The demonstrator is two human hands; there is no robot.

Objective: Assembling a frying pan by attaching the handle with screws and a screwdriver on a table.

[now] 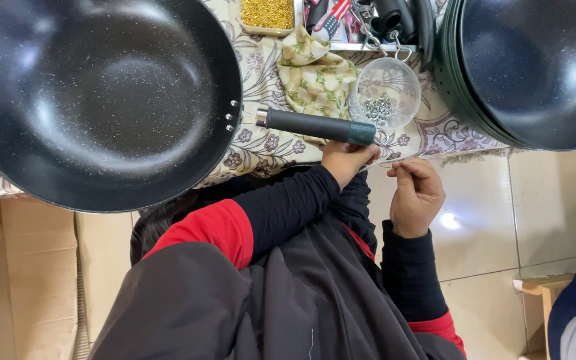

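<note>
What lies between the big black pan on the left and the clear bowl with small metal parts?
In the head view, between the black pan and the clear bowl lie a dark pan handle and a crumpled floral cloth, on the patterned tablecloth.

Handle (pixel 319 125) lies between wok (pixel 101 100) and bowl (pixel 387 93), on cloth (pixel 261 150).

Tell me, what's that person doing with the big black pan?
The person's left hand touches the end of a dark handle lying beside the big black pan. Their right hand pinches something too small to tell. A clear bowl of little metal screws sits close by on the flowery tablecloth.
</note>
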